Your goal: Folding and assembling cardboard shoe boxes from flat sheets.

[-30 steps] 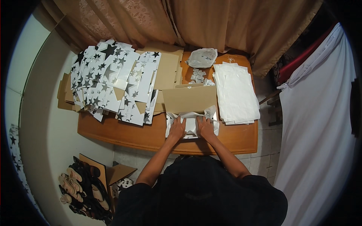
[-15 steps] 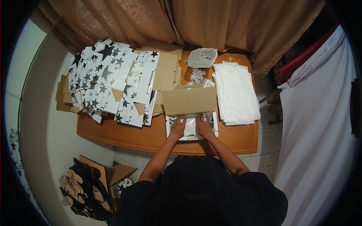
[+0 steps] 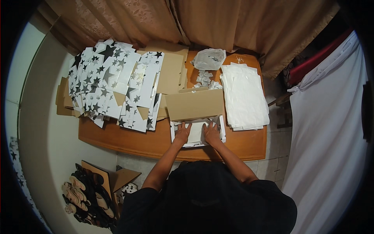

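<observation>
Touching smooth white paper in oblong cardboard box: left hand, right hand, hands unclenched.

Box left of paper stack

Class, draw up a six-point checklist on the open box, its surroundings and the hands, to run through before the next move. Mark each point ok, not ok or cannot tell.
1. Box resting on the table: ok.
2. Lid clear of the opening: ok, it stands raised at the far side.
3. White paper inside the box: ok, it shows between the hands.
4. Left hand and right hand out of the box: not ok, both reach into it.
5. Anything beneath the white paper: cannot tell.
6. Stack of white sheets beside the box: ok, on its right.
</observation>
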